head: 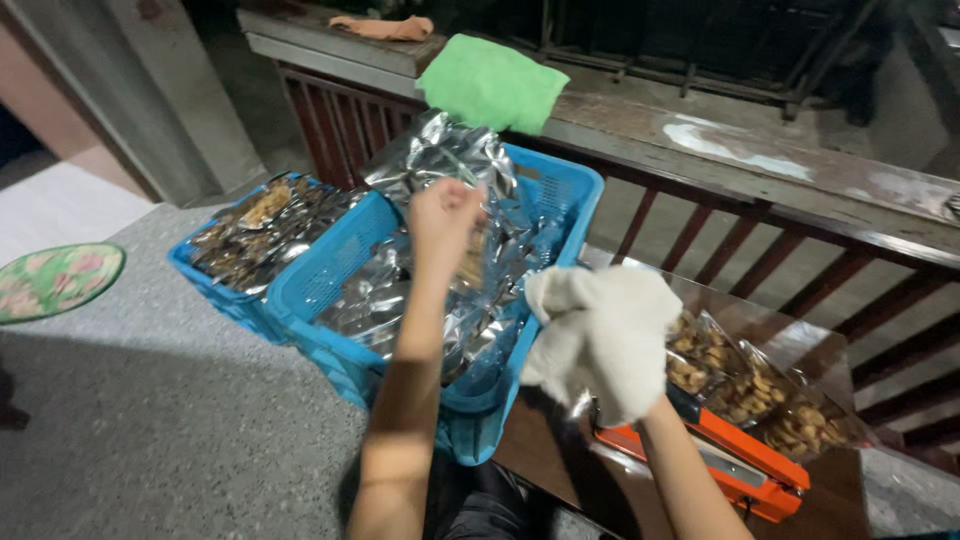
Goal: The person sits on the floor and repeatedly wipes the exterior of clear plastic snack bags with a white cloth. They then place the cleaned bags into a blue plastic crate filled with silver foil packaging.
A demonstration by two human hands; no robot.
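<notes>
My left hand [443, 222] reaches into a blue plastic basket [560, 190] and grips a silver foil pouch [440, 155] that sticks up out of the pile of pouches inside. My right hand [610, 340] wears a thick white cloth glove and hovers beside the basket's right edge, above an orange heat sealer [745, 475]; whether it grips anything is hidden by the glove. Several clear-fronted packets of nuts [755, 395] lie on the sealer's far side.
A second blue basket [225, 290] filled with packets stands to the left on the grey floor. A green cloth [490, 85] and an orange cloth [385, 27] lie on a wooden railing behind. A round floral mat [55, 280] sits far left. The sealer rests on a brown table [590, 490].
</notes>
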